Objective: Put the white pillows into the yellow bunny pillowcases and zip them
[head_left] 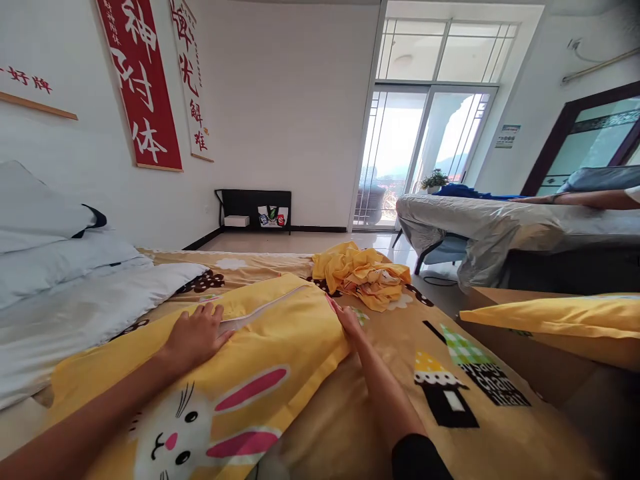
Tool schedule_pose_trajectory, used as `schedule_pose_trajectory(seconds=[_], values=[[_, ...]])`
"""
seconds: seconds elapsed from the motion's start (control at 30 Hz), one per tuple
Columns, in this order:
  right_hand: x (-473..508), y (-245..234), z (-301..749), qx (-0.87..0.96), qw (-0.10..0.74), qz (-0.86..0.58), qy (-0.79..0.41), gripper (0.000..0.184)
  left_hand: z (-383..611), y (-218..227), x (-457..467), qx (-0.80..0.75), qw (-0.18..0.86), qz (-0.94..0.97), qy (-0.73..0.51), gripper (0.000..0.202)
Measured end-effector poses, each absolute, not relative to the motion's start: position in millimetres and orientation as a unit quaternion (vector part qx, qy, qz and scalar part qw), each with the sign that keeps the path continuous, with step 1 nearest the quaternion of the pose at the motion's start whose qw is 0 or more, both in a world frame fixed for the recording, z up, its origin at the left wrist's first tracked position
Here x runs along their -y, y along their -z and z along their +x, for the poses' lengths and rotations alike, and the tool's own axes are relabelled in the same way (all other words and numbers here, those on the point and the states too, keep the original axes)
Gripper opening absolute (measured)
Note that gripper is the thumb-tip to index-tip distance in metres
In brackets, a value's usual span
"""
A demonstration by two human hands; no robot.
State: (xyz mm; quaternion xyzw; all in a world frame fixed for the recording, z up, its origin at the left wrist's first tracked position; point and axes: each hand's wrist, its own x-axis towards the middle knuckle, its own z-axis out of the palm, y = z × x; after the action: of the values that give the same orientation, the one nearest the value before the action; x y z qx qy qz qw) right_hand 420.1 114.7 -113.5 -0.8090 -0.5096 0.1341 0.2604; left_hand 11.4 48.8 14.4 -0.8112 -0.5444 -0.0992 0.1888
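Observation:
A yellow pillow with a rabbit face (pixel 240 373) lies across the bed in front of me. My left hand (pixel 196 333) rests flat on its top near the open zipper edge (pixel 260 312), fingers spread. My right hand (pixel 349 322) pinches the pillow's far right corner, fingers closed on the fabric. Both forearms reach forward over the patterned yellow bedsheet (pixel 450 373).
A crumpled yellow cloth (pixel 363 272) lies at the far end of the bed. White pillows and duvet (pixel 55 267) are stacked at left. Another yellow pillow (pixel 555 315) sits at right. Another person's arm (pixel 580 199) lies on a covered bed by the balcony door.

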Motion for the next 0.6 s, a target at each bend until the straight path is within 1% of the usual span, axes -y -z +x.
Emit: schedule_pose_trajectory(seconds=[0.1, 0.2, 0.23, 0.3, 0.37, 0.4, 0.47, 0.5, 0.57, 0.6], values=[[-102.4, 118.9, 411.5, 0.51, 0.263, -0.809, -0.127, 0.033, 23.9, 14.7, -48.9, 0.555, 0.224, -0.8, 0.05, 0.032], [-86.8, 112.8, 409.9, 0.518, 0.281, -0.803, -0.094, 0.033, 25.8, 17.3, -57.7, 0.565, 0.212, -0.797, 0.038, 0.033], [-81.4, 107.5, 410.3, 0.522, 0.29, -0.798, -0.079, 0.032, 24.0, 9.4, -62.2, 0.572, 0.208, -0.793, 0.042, 0.034], [-69.0, 93.3, 411.1, 0.53, 0.312, -0.787, -0.045, 0.042, 18.3, -16.7, -73.2, 0.581, 0.223, -0.78, 0.069, 0.038], [-52.2, 76.5, 412.3, 0.54, 0.333, -0.773, -0.01, 0.053, 12.7, -49.4, -86.9, 0.573, 0.272, -0.767, 0.102, 0.043], [-41.3, 68.1, 413.7, 0.545, 0.341, -0.766, 0.008, 0.055, 10.9, -65.1, -94.5, 0.566, 0.297, -0.76, 0.117, 0.043], [-13.9, 53.4, 420.4, 0.56, 0.351, -0.75, 0.04, 0.055, 11.4, -89.7, -110.5, 0.558, 0.332, -0.748, 0.139, 0.043], [2.2, 48.3, 426.1, 0.569, 0.352, -0.741, 0.051, 0.053, 14.2, -96.5, -118.2, 0.558, 0.333, -0.745, 0.15, 0.045], [37.1, 45.1, 441.1, 0.589, 0.335, -0.733, 0.062, 0.049, 25.0, -95.4, -131.5, 0.552, 0.298, -0.758, 0.177, 0.048], [54.6, 48.0, 449.4, 0.591, 0.317, -0.739, 0.064, 0.046, 32.6, -86.8, -136.4, 0.539, 0.272, -0.775, 0.187, 0.048]])
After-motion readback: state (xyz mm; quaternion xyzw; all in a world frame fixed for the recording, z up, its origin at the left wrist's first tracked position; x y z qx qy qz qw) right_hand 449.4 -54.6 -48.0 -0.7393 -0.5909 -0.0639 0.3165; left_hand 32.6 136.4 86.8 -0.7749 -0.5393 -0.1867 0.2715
